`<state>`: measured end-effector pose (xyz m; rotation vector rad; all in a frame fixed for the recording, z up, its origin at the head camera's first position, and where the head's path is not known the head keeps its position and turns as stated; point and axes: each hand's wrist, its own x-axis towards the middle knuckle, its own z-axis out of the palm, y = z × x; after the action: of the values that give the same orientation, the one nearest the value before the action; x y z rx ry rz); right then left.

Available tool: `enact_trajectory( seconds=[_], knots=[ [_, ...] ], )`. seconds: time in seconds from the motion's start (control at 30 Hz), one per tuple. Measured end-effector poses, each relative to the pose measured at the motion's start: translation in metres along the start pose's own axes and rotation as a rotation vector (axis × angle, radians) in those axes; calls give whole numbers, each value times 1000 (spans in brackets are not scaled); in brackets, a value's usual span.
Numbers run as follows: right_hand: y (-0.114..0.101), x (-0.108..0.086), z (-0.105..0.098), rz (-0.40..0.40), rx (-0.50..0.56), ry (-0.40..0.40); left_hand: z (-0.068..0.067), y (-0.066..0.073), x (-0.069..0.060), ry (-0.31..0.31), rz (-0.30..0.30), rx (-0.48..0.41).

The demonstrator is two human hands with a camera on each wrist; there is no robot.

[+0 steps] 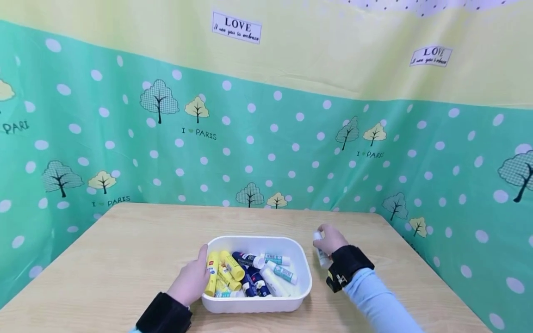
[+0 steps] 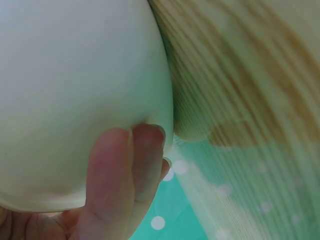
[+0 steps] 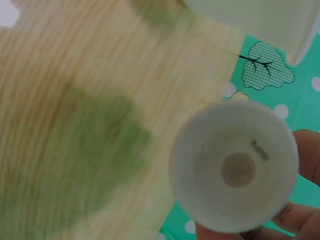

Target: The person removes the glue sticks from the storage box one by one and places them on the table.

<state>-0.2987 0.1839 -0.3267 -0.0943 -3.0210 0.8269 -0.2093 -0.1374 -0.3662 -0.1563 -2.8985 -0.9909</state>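
Beside the bin the left hand grips, the inward-angled right hand pinches a white tube.

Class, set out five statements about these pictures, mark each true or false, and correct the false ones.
1. The left hand grips the bin. True.
2. The right hand is inside the bin. False: it holds a tube outside, to the bin's right in the head view.
3. Yellow tubes lie in the bin's left part in the head view. True.
4. Every tube in the bin is yellow. False: dark blue tubes and white ones lie there too.
5. The curtain shows trees. True.
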Motion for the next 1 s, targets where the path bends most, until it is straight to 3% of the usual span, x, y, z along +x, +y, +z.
enact_trajectory(
  seconds=[0.37, 0.67, 1.0],
  knots=[
    [6, -1, 20, -24, -42, 6, 2, -3, -2, -1, 13, -2],
    [9, -3, 29, -90, -169, 21, 1, -1, 0, 1, 14, -6],
    [13, -1, 37, -110, -248, 38, 1, -1, -1, 19, 24, -4]
  ],
)
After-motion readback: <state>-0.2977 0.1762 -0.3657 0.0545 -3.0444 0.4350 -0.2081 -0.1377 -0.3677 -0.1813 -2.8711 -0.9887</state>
